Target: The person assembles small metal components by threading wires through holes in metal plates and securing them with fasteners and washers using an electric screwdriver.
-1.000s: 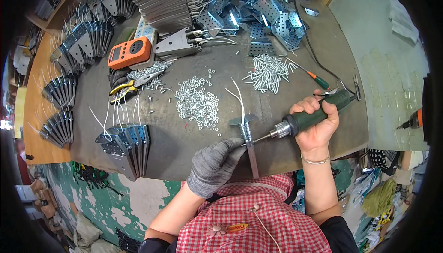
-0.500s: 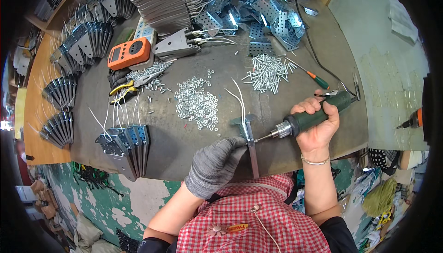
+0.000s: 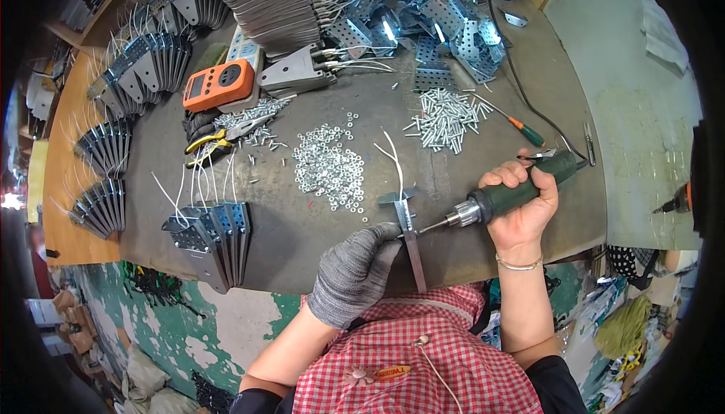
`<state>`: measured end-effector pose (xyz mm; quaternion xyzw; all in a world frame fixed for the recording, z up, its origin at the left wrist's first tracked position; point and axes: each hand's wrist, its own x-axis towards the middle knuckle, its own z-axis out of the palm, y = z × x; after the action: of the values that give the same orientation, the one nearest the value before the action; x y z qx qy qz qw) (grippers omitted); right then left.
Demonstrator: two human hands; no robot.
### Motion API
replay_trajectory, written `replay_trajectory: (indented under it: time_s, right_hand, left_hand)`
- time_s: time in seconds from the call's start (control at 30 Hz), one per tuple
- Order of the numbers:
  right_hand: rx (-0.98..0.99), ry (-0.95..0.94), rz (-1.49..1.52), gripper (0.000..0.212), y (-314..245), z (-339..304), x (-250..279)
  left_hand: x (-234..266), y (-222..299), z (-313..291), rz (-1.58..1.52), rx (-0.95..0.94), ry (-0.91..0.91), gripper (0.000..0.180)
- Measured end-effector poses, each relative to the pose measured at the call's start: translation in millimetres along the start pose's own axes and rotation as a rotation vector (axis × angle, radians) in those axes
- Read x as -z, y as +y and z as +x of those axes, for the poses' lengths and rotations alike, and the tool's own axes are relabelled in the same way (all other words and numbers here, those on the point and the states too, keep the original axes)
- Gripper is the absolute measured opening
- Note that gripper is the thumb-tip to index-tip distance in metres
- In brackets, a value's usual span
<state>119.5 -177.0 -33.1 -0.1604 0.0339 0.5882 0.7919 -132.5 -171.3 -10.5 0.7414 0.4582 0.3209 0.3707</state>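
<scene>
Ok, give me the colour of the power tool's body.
Dark green: the power tool in the right hand, best seen in the head view.

Even, bright light covers the bench, with soft shadow beside the fanned plates. Glare whitens spots on the bluish brackets. The power screwdriver looks crisp; a glow burns out at far left, straight edges bow, and blackness surrounds everything.

Drill right of plate, screws behind
</scene>
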Motion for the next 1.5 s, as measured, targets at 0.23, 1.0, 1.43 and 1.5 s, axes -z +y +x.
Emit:
replay_trajectory:
  time_s: [0.23,1.0,1.43,1.5]
  right_hand:
    - [0.016,0.012,0.028,0.022,0,0,0]
    - [-0.002,0.019,0.032,0.023,0,1,3]
    - [0.004,0.044,0.038,0.023,1,0,-2]
    - [-0.001,0.035,0.062,0.021,0,1,-1]
  left_hand:
    - [-1,2,1,0.033,0.007,-0.010,0.017]
    - [34,-3,38,0.992,-0.397,-0.552,0.021]
    - [-1,-6,5,-0.062,-0.008,0.095,0.018]
    - [-3,-5,5,-0.057,-0.001,0.093,0.017]
